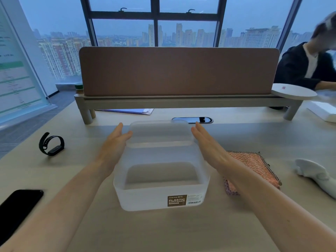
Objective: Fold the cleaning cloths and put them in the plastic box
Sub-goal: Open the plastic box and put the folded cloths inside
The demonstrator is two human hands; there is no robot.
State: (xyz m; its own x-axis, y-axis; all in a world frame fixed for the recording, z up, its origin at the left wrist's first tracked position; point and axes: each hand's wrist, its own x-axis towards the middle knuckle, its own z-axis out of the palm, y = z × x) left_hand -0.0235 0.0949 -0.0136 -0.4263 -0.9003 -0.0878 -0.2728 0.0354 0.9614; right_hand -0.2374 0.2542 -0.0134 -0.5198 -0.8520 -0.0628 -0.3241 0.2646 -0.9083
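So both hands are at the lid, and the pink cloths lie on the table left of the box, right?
Not quite. The head view shows the cloths on the table right of the box, not left. The left hand and right hand are both at the lid.

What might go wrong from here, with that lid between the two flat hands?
1. The lid seems held only by straight fingers of the left hand and right hand pressing its ends; it may slip and drop onto the plastic box.
2. The right forearm passes over the pink cleaning cloths and might drag or rumple them.
3. The cloths lie outside the box; if the lid is going on, they get shut out.
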